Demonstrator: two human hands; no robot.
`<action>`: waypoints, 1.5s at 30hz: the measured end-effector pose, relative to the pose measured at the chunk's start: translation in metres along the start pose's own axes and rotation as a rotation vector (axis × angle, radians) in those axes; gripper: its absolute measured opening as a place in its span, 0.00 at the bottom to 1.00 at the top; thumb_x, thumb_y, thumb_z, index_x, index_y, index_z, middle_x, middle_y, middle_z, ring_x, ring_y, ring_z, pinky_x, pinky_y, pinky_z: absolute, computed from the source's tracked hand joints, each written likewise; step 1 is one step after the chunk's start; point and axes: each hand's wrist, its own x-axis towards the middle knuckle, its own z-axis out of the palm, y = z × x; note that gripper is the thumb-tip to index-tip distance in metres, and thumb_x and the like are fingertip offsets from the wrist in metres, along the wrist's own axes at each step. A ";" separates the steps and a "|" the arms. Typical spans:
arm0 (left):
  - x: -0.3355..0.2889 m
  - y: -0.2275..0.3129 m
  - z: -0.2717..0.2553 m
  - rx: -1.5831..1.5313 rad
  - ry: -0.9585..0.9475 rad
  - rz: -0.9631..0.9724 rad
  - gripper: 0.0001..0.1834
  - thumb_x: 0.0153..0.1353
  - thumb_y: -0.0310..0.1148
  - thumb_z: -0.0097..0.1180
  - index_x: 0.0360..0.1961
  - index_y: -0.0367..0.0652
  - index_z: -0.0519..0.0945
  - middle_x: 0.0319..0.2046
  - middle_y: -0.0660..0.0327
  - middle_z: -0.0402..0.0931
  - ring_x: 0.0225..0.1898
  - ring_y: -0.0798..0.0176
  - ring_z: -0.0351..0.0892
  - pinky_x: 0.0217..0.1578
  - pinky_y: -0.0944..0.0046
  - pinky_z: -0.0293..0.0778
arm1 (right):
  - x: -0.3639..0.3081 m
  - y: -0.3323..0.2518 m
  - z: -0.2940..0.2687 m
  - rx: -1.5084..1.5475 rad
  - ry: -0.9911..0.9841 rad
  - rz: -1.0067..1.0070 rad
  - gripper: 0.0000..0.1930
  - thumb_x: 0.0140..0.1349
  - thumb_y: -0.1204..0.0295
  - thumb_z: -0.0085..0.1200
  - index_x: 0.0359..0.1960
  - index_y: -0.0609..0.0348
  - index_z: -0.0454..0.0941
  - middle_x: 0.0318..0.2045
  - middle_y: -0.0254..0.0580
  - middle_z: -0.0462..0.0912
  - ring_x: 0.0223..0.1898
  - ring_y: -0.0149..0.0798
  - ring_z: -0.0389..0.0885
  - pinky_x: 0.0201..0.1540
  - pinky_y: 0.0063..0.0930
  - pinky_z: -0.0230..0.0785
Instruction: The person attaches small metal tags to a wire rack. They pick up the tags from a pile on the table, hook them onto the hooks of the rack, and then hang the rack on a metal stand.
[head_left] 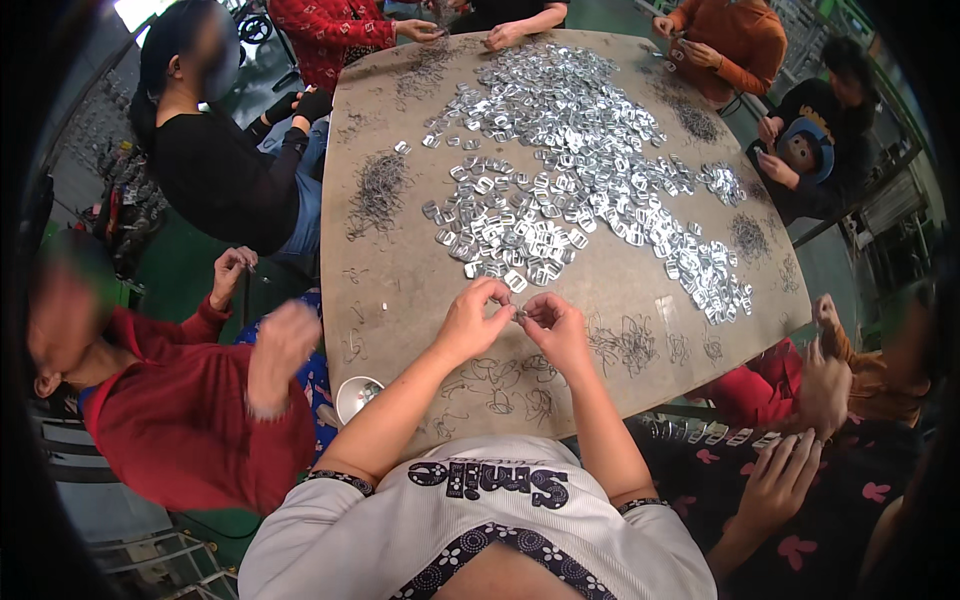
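My left hand (474,318) and my right hand (556,330) meet over the near part of the table, fingertips almost touching. Both are closed in a pinch around a small greyish metal piece (518,313), mostly hidden by the fingers, so its kind is unclear. Just beyond my left fingertips is a flat silver metal buckle (515,281), at the near edge of a big heap of similar buckles (575,130). Thin bent dark wires (500,385) are scattered between my forearms, and more wires (622,342) lie to the right of my right hand.
The brown tabletop (400,290) carries further wire piles, including one at the left (378,192). A white bowl (357,398) stands by my left forearm at the table edge. Co-workers sit around the table; one in a red sweater (200,400) is close at my left, another person's hand (780,480) at my right.
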 end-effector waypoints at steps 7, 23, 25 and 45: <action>-0.005 -0.011 0.004 -0.320 -0.028 -0.040 0.03 0.58 0.23 0.50 0.32 0.36 0.70 0.31 0.63 0.75 0.34 0.72 0.73 0.38 0.70 0.70 | 0.043 0.054 -0.037 -0.027 0.188 0.056 0.12 0.50 0.75 0.58 0.37 0.64 0.76 0.27 0.37 0.78 0.29 0.31 0.76 0.34 0.25 0.69; -0.003 0.002 0.004 -0.253 -0.056 -0.061 0.05 0.57 0.25 0.52 0.32 0.36 0.69 0.27 0.66 0.70 0.31 0.74 0.69 0.34 0.72 0.68 | 0.062 0.041 -0.029 -0.357 0.250 0.058 0.10 0.44 0.76 0.61 0.29 0.61 0.77 0.21 0.45 0.76 0.25 0.46 0.76 0.31 0.38 0.68; -0.003 -0.001 0.006 -0.232 -0.076 -0.061 0.05 0.57 0.25 0.52 0.32 0.36 0.69 0.27 0.66 0.70 0.31 0.74 0.69 0.34 0.72 0.68 | 0.060 0.055 -0.039 -0.422 0.258 0.075 0.11 0.44 0.76 0.61 0.32 0.61 0.77 0.22 0.45 0.78 0.24 0.44 0.76 0.31 0.35 0.68; -0.006 0.031 0.019 -0.015 -0.132 0.089 0.07 0.53 0.26 0.54 0.32 0.35 0.73 0.27 0.54 0.77 0.31 0.59 0.78 0.35 0.64 0.71 | -0.008 -0.016 -0.024 0.201 0.122 -0.070 0.09 0.54 0.79 0.54 0.37 0.68 0.75 0.29 0.39 0.80 0.32 0.27 0.79 0.34 0.18 0.70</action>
